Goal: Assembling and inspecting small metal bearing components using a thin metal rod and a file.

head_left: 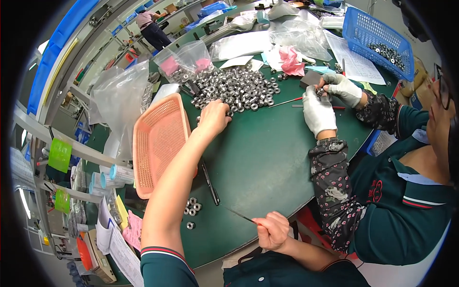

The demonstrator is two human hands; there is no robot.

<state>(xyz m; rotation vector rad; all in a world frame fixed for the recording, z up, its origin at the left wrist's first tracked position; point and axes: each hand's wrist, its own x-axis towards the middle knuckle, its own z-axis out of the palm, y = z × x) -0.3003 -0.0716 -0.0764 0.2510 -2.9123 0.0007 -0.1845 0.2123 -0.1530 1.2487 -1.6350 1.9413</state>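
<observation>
My left hand (213, 116) reaches to the near edge of a big pile of small metal rings (239, 88). Its fingers are curled down among the rings, and whatever they grip is hidden beneath them. Low in front of me, my right hand (273, 231) is closed round a thin pointed rod tool (247, 219), whose tip points left over the green table. A black marker pen (209, 184) lies between my two hands. Several loose metal rings (193, 207) sit beside my left forearm.
An orange-pink basket (160, 138) stands left of my arm. On the right a co-worker's gloved hands (319, 112) handle a small metal part. A blue basket (382, 43) with metal parts is at the far right. Plastic bags (248, 45) and papers (354, 60) lie at the back.
</observation>
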